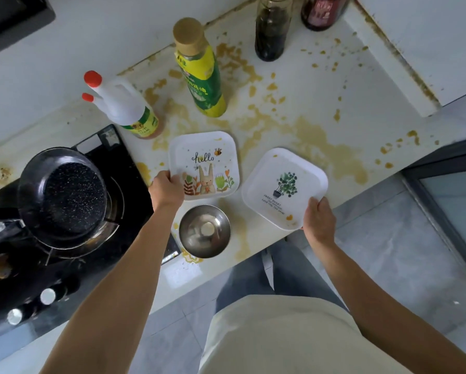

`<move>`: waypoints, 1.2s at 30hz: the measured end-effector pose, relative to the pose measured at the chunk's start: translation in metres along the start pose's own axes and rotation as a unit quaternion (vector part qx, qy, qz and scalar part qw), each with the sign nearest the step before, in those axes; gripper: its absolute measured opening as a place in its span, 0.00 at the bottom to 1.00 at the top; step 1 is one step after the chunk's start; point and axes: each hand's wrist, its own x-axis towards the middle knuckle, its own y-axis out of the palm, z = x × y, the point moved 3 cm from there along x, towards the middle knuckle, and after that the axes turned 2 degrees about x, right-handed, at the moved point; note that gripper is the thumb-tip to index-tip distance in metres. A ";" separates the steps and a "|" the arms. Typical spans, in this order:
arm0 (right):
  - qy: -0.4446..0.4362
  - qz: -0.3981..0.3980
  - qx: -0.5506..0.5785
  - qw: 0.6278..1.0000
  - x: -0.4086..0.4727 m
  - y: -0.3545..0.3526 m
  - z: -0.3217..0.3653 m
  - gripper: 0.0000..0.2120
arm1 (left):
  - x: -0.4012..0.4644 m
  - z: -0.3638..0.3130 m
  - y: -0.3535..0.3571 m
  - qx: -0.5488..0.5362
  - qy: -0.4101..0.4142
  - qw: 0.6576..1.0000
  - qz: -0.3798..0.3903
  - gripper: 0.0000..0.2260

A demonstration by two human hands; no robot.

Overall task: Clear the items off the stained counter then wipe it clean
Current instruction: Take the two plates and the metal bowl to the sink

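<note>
The white counter (321, 103) is covered in yellow-brown stains. My left hand (166, 188) grips the near left corner of a square white plate with a rabbit and "hello" (207, 157). My right hand (318, 218) grips the near corner of a second square white plate with a potted plant print (280, 182), near the counter's front edge. A small steel bowl (205, 230) sits between my hands at the front. Behind stand a white bottle with red caps (124, 106), a yellow-green bottle (202, 76) and two dark bottles (271, 31), (322, 12).
A black stove (129, 179) lies to the left with a dark speckled pan (64, 195) on the burner and knobs at its front. A wall runs behind the counter, with a raised white ledge (393, 58) at the right. Grey floor tiles (388, 252) lie below.
</note>
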 end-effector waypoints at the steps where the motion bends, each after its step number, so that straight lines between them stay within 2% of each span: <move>1: -0.007 0.003 -0.001 1.000 0.001 -0.001 0.000 0.12 | -0.001 0.000 -0.001 0.005 0.004 1.000 0.000 0.13; 8: -0.068 0.007 -0.008 0.998 0.008 -0.015 0.010 0.14 | -0.017 -0.013 -0.015 -0.059 0.023 0.998 0.006 0.09; 13: -0.111 0.027 -0.012 0.993 0.007 -0.029 0.026 0.20 | -0.059 -0.042 -0.014 -0.137 0.063 0.988 0.022 0.07; 17: -0.113 0.066 0.037 0.991 0.004 -0.035 0.038 0.25 | -0.096 -0.057 0.003 -0.134 0.080 0.987 0.047 0.09; 21: -0.111 0.128 0.086 0.982 0.002 -0.037 0.043 0.26 | -0.122 -0.059 0.020 -0.097 0.109 0.988 0.053 0.08; 23: -0.121 0.140 0.083 0.979 0.001 -0.039 0.045 0.29 | -0.130 -0.059 0.024 -0.090 0.112 0.988 0.056 0.05; 30: -0.123 0.182 0.100 0.971 -0.002 -0.045 0.047 0.33 | -0.145 -0.060 0.026 -0.088 0.122 0.988 0.032 0.05; 33: -0.122 0.209 0.112 0.964 -0.002 -0.044 0.049 0.31 | -0.150 -0.064 0.028 -0.085 0.132 0.987 0.021 0.07; 36: -0.129 0.228 0.125 0.957 -0.001 -0.044 0.049 0.21 | -0.152 -0.067 0.029 -0.092 0.132 0.987 0.012 0.09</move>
